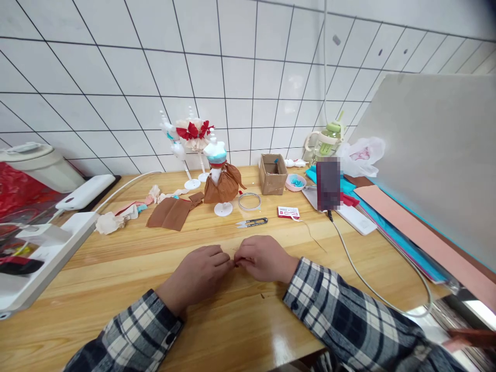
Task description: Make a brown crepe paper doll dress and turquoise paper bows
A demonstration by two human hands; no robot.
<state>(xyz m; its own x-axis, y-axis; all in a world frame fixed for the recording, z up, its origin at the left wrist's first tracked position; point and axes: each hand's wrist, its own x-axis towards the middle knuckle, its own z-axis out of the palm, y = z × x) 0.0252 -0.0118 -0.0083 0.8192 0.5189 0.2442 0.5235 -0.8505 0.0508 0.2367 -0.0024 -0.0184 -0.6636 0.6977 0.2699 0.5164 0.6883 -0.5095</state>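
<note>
Low over the wooden table, my left hand [203,271] and my right hand [265,258] meet fingertip to fingertip. Both are closed in a pinch at a tiny dark red bit [236,265], mostly hidden by the fingers; its kind I cannot make out. Just beyond the hands lie black-handled thread snips [258,221]. Behind them are a coil of silvery wire [250,207] and a small dress form [216,154] wearing a brown paper-like skirt [221,188]. A red and white packet [289,212] with a loose thread lies right of the snips.
Brown folded pieces [169,214] and crumpled scraps [112,222] lie left. Two more dress forms stand behind. A cardboard box [273,174], a pink bowl [295,182] and a cabled phone [328,184] are right, near coloured sheets [403,217]. A power strip [58,258] borders the left.
</note>
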